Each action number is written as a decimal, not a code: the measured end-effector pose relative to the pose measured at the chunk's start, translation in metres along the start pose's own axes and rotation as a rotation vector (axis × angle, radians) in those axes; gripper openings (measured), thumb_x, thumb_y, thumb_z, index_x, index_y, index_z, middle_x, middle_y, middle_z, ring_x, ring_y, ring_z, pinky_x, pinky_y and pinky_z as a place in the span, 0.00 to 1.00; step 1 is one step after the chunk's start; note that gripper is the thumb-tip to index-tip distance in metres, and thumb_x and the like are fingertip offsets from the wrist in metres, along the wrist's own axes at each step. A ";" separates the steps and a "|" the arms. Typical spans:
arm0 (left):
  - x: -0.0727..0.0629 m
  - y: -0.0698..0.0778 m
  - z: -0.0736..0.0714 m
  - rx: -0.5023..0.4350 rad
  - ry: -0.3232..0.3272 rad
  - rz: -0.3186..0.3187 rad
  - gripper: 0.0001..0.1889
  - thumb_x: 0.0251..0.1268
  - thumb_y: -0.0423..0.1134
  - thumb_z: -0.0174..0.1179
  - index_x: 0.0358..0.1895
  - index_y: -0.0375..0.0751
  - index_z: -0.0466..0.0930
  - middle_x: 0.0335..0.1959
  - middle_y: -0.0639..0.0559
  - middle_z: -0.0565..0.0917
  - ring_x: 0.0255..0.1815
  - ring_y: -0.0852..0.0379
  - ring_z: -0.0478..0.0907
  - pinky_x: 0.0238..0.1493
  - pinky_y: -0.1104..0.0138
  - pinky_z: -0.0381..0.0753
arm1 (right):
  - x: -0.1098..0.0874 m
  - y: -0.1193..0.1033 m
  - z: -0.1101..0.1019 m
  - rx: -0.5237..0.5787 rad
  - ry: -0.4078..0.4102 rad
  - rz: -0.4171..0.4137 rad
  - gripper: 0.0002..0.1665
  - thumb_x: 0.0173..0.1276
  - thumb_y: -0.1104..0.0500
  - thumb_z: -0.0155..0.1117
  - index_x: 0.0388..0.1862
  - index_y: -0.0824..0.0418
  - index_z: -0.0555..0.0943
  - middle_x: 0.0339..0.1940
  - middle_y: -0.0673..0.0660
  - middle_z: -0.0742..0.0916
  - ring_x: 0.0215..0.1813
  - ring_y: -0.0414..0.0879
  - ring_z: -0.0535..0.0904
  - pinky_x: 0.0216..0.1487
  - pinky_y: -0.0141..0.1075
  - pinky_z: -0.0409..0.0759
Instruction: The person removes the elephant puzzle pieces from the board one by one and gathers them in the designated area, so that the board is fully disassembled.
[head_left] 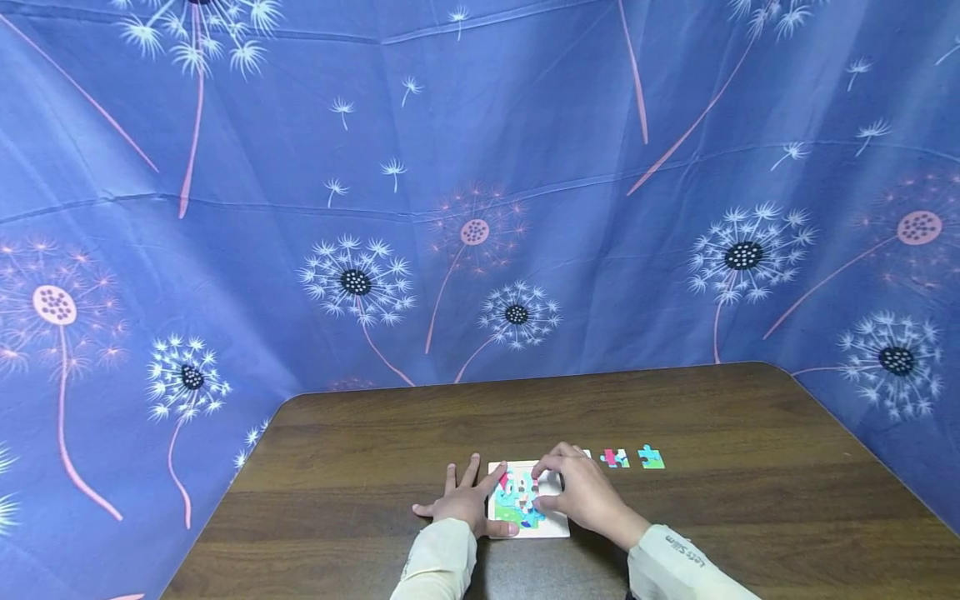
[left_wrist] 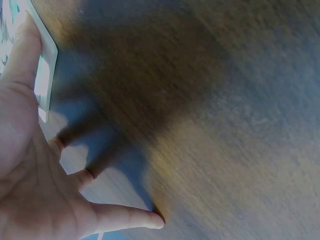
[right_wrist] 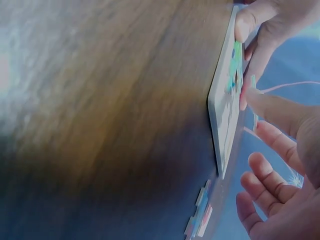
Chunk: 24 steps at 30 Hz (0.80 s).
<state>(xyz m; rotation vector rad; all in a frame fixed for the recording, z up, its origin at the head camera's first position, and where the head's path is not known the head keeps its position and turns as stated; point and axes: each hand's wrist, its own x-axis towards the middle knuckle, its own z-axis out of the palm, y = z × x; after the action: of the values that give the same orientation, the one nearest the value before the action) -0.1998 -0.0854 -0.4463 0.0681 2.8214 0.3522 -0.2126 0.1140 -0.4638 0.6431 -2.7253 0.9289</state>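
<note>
Jigsaw board (head_left: pixel 556 527), part-filled; left hand (head_left: pixel 461 504), fingers splayed, touched its left side; right hand (head_left: pixel 588 496) pinched one piece (right_wrist: pixel 253 80); two loose pieces (head_left: pixel 651 457) (unplaced) lay toward right edge of desk (head_left: pixel 750 467).

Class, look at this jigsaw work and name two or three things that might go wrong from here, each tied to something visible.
1. The right hand pinches a puzzle piece above the board; it might slip or land misaligned.
2. The left hand steadies only the board's left side, so pressing on the right could shift it.
3. Loose pieces lie just right of the board, where the right hand could brush them.
</note>
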 end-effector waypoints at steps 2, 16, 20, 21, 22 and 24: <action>0.002 -0.001 0.001 0.004 -0.003 -0.002 0.49 0.50 0.64 0.73 0.78 0.71 0.61 0.82 0.55 0.56 0.82 0.38 0.48 0.51 0.17 0.59 | -0.001 0.001 -0.002 0.004 0.001 -0.003 0.19 0.45 0.59 0.87 0.34 0.48 0.86 0.38 0.44 0.82 0.42 0.46 0.76 0.44 0.42 0.75; 0.004 -0.001 0.002 -0.001 -0.025 -0.006 0.50 0.50 0.63 0.74 0.78 0.73 0.58 0.82 0.56 0.55 0.82 0.39 0.48 0.52 0.17 0.58 | -0.006 0.010 -0.014 0.002 -0.004 -0.008 0.18 0.47 0.59 0.86 0.34 0.46 0.86 0.39 0.43 0.81 0.47 0.48 0.77 0.47 0.45 0.76; 0.005 -0.001 0.003 -0.004 -0.032 -0.009 0.50 0.50 0.63 0.74 0.79 0.73 0.58 0.82 0.55 0.54 0.82 0.39 0.47 0.52 0.17 0.58 | -0.008 0.012 -0.018 0.027 -0.014 0.011 0.18 0.48 0.59 0.85 0.36 0.47 0.86 0.40 0.42 0.81 0.47 0.47 0.77 0.46 0.43 0.76; 0.005 -0.002 0.003 -0.006 -0.032 -0.008 0.50 0.50 0.63 0.74 0.79 0.72 0.58 0.82 0.55 0.54 0.82 0.38 0.47 0.52 0.17 0.58 | -0.008 0.013 -0.019 0.035 -0.017 0.014 0.18 0.48 0.59 0.85 0.36 0.48 0.86 0.41 0.42 0.82 0.47 0.47 0.76 0.45 0.42 0.76; 0.005 -0.002 0.003 -0.009 -0.032 -0.007 0.50 0.50 0.63 0.74 0.79 0.72 0.58 0.82 0.55 0.54 0.82 0.38 0.47 0.52 0.16 0.57 | -0.009 0.014 -0.020 0.038 -0.018 0.014 0.17 0.49 0.59 0.85 0.36 0.48 0.86 0.41 0.43 0.82 0.47 0.47 0.76 0.44 0.41 0.75; 0.005 -0.002 0.003 -0.014 -0.029 -0.004 0.50 0.50 0.63 0.74 0.78 0.72 0.59 0.82 0.55 0.54 0.82 0.38 0.47 0.51 0.16 0.57 | -0.009 0.015 -0.023 0.045 -0.017 0.012 0.17 0.49 0.59 0.85 0.37 0.49 0.87 0.41 0.44 0.82 0.46 0.48 0.77 0.43 0.41 0.74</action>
<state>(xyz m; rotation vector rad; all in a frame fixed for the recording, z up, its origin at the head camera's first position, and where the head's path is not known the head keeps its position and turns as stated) -0.2034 -0.0861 -0.4508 0.0645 2.7897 0.3672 -0.2105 0.1421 -0.4572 0.6455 -2.7332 0.9950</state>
